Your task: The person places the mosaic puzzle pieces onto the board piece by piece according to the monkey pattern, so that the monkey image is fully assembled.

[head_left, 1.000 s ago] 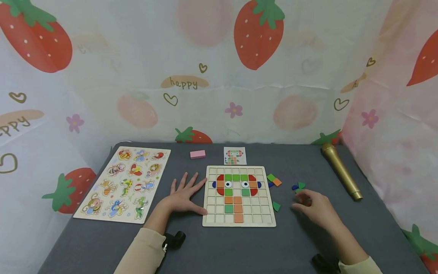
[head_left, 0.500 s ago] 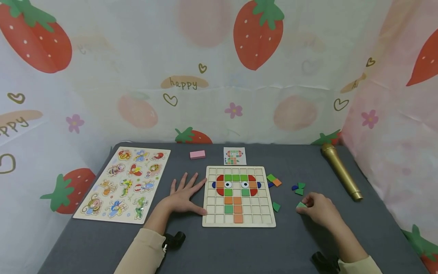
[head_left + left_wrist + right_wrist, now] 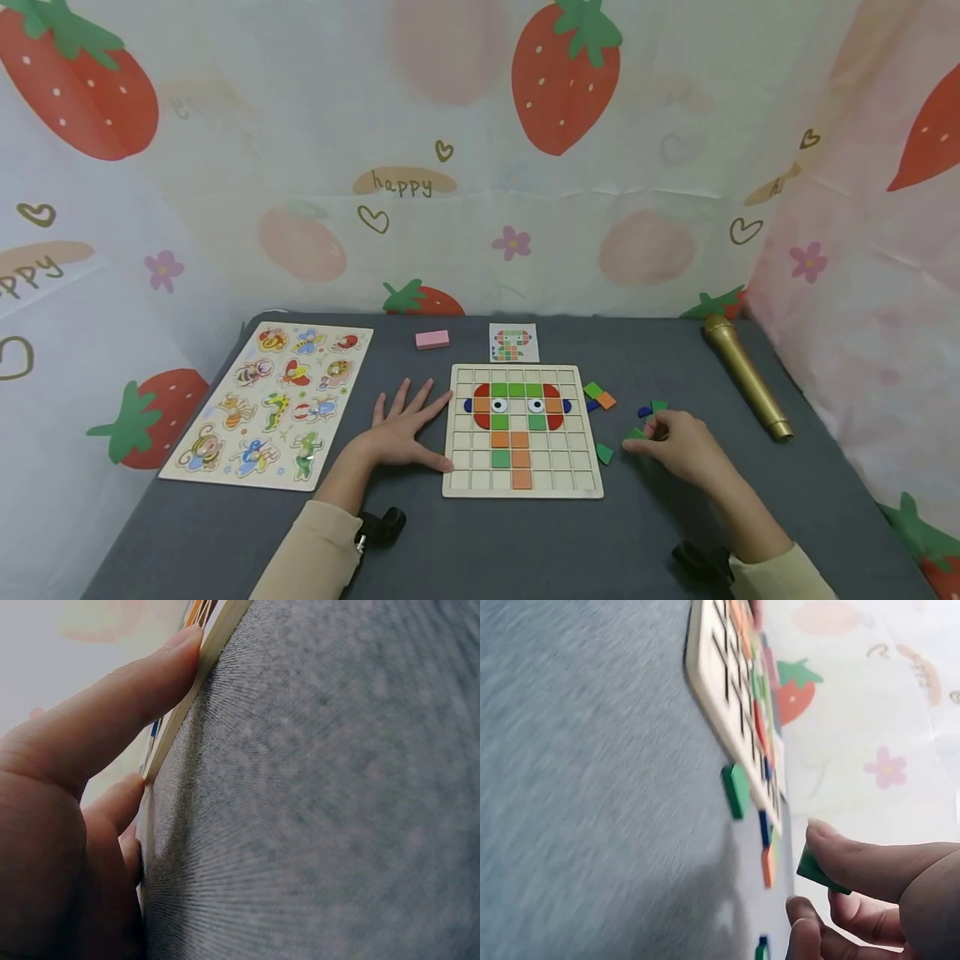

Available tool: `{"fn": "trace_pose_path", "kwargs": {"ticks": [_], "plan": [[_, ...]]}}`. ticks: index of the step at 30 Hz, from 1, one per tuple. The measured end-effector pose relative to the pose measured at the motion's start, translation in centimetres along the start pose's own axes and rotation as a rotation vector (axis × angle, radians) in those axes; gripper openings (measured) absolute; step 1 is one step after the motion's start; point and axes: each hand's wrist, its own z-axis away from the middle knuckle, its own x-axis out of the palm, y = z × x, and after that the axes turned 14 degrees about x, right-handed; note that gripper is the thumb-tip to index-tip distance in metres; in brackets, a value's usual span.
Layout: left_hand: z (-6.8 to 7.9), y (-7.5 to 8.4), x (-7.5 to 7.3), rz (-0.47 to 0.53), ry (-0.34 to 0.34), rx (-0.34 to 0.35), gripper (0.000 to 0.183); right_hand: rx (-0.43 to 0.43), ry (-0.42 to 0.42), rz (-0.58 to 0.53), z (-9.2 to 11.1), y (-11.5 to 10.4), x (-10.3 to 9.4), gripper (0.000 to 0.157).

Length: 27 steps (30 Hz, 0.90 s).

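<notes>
The pale wooden grid board (image 3: 562, 459) lies in the middle of the table, with red, green, orange and blue tiles and two eye tiles set in it. My left hand (image 3: 401, 433) lies spread at its left side; in the left wrist view the thumb (image 3: 161, 679) and a fingertip touch the board's edge. To the right of the board, my right hand (image 3: 682, 446) pinches a green tile (image 3: 817, 871) between thumb and fingers, raised off the table. Just beyond that hand lie a green tile (image 3: 658, 406) and a blue tile (image 3: 645, 412).
Beside the board's right edge lie a green tile (image 3: 604, 454), an orange tile (image 3: 605, 401) and others. A picture card (image 3: 513, 333) and a pink block (image 3: 432, 340) stand behind. An insect puzzle board (image 3: 255, 404) lies left, a gold microphone (image 3: 750, 379) right.
My right hand drew back toward me with a green tile between its fingertips, then moved left and away from me with it. The left hand has stayed at the board's edge.
</notes>
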Motion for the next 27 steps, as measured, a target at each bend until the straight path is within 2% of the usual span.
{"fn": "trace_pose_path", "kwargs": {"ticks": [7, 18, 27], "plan": [[0.2, 0.1, 0.0, 0.0, -0.002, 0.002, 0.116, -0.014, -0.013, -0.039, -0.2, -2.3, 1.1, 0.036], [0.1, 0.1, 0.0, -0.006, -0.003, -0.004, 0.116, -0.083, -0.053, -0.069, -0.2, -5.3, 2.9, 0.032], [0.1, 0.0, 0.0, 0.006, 0.0, -0.004, 0.117, -0.131, -0.047, -0.077, -0.1, -7.2, 4.5, 0.031]]}}
